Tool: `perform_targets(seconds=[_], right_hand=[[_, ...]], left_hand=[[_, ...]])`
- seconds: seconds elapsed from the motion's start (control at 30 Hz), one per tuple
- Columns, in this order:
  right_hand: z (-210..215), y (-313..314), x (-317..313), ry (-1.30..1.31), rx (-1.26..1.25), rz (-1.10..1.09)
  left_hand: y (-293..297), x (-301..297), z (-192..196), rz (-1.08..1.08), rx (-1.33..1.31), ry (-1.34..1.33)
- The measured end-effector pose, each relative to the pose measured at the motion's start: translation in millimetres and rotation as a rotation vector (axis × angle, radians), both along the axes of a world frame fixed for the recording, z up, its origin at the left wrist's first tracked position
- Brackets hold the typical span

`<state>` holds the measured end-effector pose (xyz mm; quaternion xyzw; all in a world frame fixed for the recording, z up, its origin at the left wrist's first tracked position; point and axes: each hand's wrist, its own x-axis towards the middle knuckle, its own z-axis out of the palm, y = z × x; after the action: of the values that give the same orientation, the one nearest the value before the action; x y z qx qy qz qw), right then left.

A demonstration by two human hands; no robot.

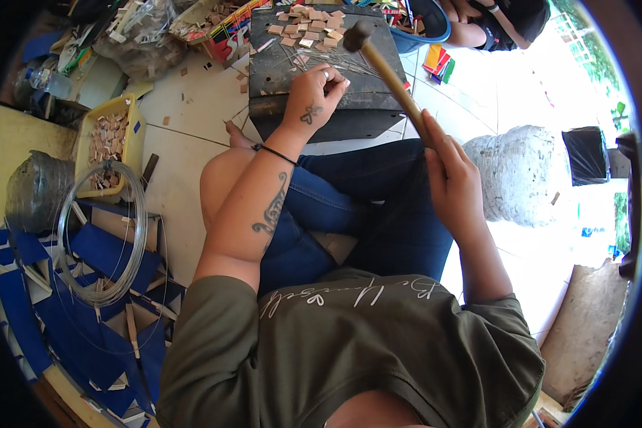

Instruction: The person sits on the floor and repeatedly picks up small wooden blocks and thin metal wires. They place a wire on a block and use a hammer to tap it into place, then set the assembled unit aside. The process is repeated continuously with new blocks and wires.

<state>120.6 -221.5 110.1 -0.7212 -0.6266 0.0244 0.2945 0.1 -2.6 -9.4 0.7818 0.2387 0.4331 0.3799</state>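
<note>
My right hand [453,175] is closed round the wooden handle of a hammer [399,89], raised with its dark head up and to the left, above the black work block [285,110]. Over the near part of that block, my left hand [317,91] has its fingers curled together in a pinch, a ring on one of them. Whatever it may hold is too small or hidden to make out. Thin metal wires [360,65] lie on the block just beyond the left hand. Several small wooden tiles [310,36] are heaped at its far side.
At the left stand a yellow basket [140,135] of wooden pieces, a coil of wire [141,242] and a pile of blue pieces [107,250]. A blue basin [406,44] and another person [503,21] are at the far right. A white wrapped bundle [517,175] stands on the right.
</note>
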Motion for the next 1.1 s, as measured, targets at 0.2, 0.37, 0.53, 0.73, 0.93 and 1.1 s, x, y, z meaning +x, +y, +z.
perform_targets(seconds=[0.2,0.37,0.53,0.73,0.93,1.1], right_hand=[[-10.6,4.4,10.0,0.06,0.007,0.026],[-34.8,27.3,32.9,0.026,0.012,-0.099],[-75.3,76.4,45.9,-0.139,-0.119,-0.292],[-72.3,99.3,36.8,-0.281,0.1,-0.193],[-55.3,146.3,11.4,0.307,0.183,0.155],[-65.9,157.3,11.1,0.691,0.13,0.079]], left_hand=[[-3.0,2.3,-0.9,0.01,-0.029,-0.054],[-6.9,2.7,-0.3,0.067,0.045,-0.022],[-10.7,-2.2,5.1,0.09,0.046,-0.024],[-9.8,-17.2,17.0,0.08,0.088,0.028],[-8.5,-25.3,27.0,0.117,0.341,0.185],[-7.1,-22.0,28.6,0.1,0.263,0.11]])
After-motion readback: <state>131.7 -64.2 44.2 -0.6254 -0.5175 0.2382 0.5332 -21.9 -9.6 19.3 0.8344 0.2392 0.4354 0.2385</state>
